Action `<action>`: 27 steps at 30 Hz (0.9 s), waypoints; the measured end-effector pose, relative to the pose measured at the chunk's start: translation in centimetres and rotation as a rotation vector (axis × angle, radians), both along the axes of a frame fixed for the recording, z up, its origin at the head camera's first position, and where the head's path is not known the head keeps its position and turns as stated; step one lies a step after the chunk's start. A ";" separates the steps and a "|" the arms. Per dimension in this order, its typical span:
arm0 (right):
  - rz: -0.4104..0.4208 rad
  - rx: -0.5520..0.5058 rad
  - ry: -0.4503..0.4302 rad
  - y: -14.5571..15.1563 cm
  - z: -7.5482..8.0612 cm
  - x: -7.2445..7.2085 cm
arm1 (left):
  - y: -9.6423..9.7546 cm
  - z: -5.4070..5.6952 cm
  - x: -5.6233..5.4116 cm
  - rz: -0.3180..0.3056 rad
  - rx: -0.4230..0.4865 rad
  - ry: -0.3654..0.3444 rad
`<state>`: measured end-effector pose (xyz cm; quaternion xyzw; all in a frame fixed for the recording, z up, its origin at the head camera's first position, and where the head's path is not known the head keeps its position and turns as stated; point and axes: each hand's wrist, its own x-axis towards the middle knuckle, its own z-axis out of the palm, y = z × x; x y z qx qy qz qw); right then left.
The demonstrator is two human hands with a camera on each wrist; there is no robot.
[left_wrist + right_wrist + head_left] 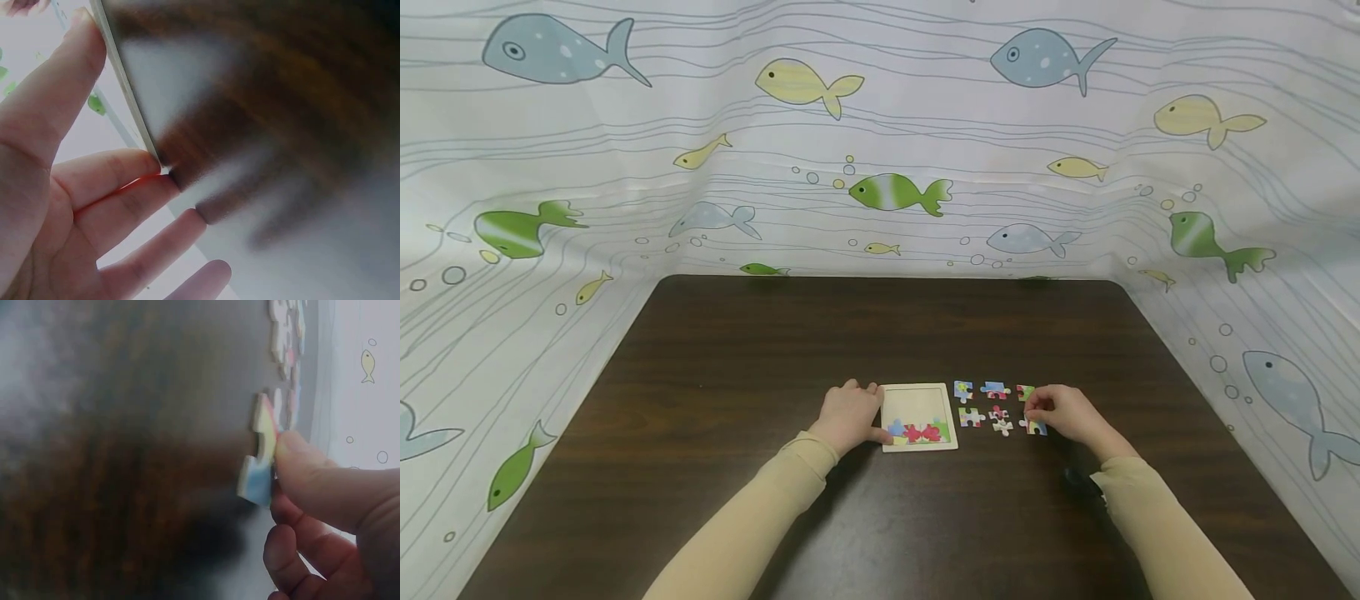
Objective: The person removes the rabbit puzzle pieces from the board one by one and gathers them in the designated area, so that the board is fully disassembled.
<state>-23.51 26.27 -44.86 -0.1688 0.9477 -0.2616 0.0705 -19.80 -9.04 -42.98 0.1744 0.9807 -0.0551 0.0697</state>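
A pale wooden puzzle tray lies on the table, with colourful pieces fitted along its near side. At its left edge rests my left hand, thumb near the front corner and fingers fairly straight toward the back one. In the left wrist view the thumb and index fingertip touch the tray's edge. Over to the right, my right hand pinches a jigsaw piece coloured yellow and blue, the thumb against its side; the fingers behind it are partly hidden.
Several loose jigsaw pieces lie in two rough rows between the tray and my right hand. The dark wooden table is bordered by a white curtain printed with fish.
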 end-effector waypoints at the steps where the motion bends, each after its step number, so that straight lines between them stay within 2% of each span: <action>1: 0.002 -0.002 -0.002 0.0 -0.1 0.0 | 0.0 0.0 0.0 0.000 0.002 0.003; 10: -0.023 -0.011 -0.009 0.2 -0.6 0.0 | -0.1 0.1 -0.1 -0.002 0.020 0.017; 18: -0.018 -0.006 -0.017 -0.1 -0.2 0.3 | -0.1 -0.1 0.0 -0.027 -0.005 0.055; 27: -0.045 0.001 0.046 -0.7 0.0 0.3 | -0.2 0.1 0.1 -0.030 0.000 0.062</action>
